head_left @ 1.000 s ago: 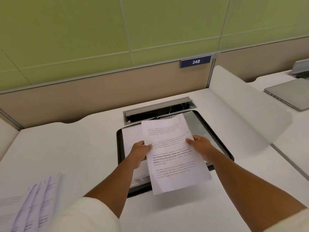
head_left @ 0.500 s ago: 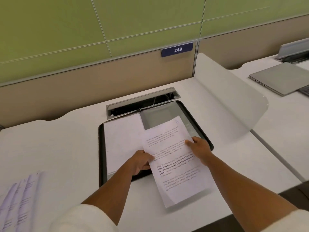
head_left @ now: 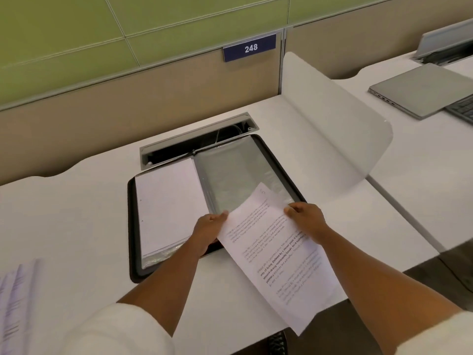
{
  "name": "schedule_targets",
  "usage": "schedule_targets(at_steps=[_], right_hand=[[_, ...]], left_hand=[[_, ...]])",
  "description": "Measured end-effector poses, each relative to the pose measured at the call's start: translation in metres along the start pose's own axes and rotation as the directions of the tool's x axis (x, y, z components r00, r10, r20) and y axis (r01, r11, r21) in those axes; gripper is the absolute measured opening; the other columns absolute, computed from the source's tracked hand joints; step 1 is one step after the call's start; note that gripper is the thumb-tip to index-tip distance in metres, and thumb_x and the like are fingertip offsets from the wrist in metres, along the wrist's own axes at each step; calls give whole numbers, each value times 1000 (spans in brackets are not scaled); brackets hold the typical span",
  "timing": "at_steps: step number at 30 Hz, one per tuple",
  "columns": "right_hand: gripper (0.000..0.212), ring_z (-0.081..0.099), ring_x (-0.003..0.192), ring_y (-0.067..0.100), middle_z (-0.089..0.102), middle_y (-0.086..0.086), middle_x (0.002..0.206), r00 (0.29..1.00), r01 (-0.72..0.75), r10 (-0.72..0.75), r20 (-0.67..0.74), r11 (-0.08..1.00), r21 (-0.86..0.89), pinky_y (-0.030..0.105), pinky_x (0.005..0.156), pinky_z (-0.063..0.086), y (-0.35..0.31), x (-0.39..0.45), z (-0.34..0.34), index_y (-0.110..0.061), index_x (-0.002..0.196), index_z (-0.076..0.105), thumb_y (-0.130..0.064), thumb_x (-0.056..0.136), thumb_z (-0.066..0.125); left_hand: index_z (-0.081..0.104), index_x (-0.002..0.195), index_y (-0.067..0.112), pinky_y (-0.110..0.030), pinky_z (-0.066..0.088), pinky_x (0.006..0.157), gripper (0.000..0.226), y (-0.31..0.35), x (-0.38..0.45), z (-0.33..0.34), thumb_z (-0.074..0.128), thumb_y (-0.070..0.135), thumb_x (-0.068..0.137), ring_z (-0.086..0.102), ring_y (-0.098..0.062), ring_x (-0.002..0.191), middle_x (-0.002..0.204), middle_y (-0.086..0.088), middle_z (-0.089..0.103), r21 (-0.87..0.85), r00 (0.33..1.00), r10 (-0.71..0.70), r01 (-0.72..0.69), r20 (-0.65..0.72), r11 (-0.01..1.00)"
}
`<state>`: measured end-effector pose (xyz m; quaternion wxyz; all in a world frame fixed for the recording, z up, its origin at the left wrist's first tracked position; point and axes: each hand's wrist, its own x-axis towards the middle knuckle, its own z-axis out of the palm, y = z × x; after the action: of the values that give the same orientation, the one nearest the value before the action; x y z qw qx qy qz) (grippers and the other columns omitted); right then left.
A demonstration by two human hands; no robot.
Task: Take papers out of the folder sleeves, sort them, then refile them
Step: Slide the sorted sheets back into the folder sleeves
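**Printed sheet held in both hands over the open folder**

The white laminate table (head_left: pixel 76 226) fills most of the view, backed by a beige and green partition wall (head_left: pixel 128 73) that carries a small blue plate marked 248 (head_left: pixel 249 48). A curved white divider panel (head_left: pixel 332 129) stands on the table's right side, and beyond it lies a closed grey laptop (head_left: pixel 419 89).

A black-edged folder (head_left: pixel 131 226) lies open at the middle of the table, just in front of a grey cable hatch (head_left: pixel 197 139). Its left sleeve holds a blank-looking white page (head_left: pixel 169 203); its right side shows a clear plastic sleeve (head_left: pixel 230 175).

A white sheet of printed text (head_left: pixel 279 257) slants from the folder's right sleeve down past the near table edge. The left hand (head_left: pixel 207 226) has its fingers curled on the sheet's left edge, and the right hand (head_left: pixel 305 219) grips the right edge with the thumb on top.

At the far left edge rests a blurred stack of printed papers (head_left: pixel 18 293).
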<state>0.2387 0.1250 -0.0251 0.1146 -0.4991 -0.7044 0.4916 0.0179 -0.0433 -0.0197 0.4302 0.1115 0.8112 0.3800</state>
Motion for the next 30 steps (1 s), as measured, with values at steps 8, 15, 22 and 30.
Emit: schedule_targets(at_steps=[8, 15, 22, 30], right_hand=[[19, 72, 85, 17, 75, 2, 95, 955, -60, 89, 283, 992, -110, 37, 88, 57, 23, 0, -15, -19, 102, 75, -31, 91, 67], [18, 71, 80, 13, 74, -1, 91, 951, -84, 107, 289, 992, -89, 24, 72, 54, 27, 1, -22, -23, 93, 75, -40, 89, 69], [17, 73, 82, 17, 75, 0, 90, 946, -90, 100, 308, 995, -47, 32, 80, 59, 31, 4, -24, -24, 90, 75, -40, 89, 70], [19, 74, 78, 20, 77, 0, 85, 929, -109, 114, 352, 993, -34, 36, 81, 61, 27, 6, -26, -20, 88, 77, -39, 86, 73]], left_hand=[[57, 104, 30, -28, 41, 75, 21, 13, 7, 27, 53, 17, 88, 61, -18, 94, 100, 12, 63, 549, 905, 400, -263, -145, 794], [60, 108, 33, -33, 52, 80, 35, 11, 16, 46, 77, 48, 81, 54, -8, 97, 104, 13, 55, 679, 844, 528, -444, 98, 585], [74, 103, 32, -34, 51, 82, 14, 18, 16, 50, 65, 35, 94, 63, -14, 93, 99, 11, 68, 732, 811, 571, -466, 128, 497], [74, 99, 27, -33, 54, 79, 17, 21, 12, 46, 57, 26, 97, 66, -15, 85, 93, 10, 73, 689, 813, 575, -469, 92, 553]])
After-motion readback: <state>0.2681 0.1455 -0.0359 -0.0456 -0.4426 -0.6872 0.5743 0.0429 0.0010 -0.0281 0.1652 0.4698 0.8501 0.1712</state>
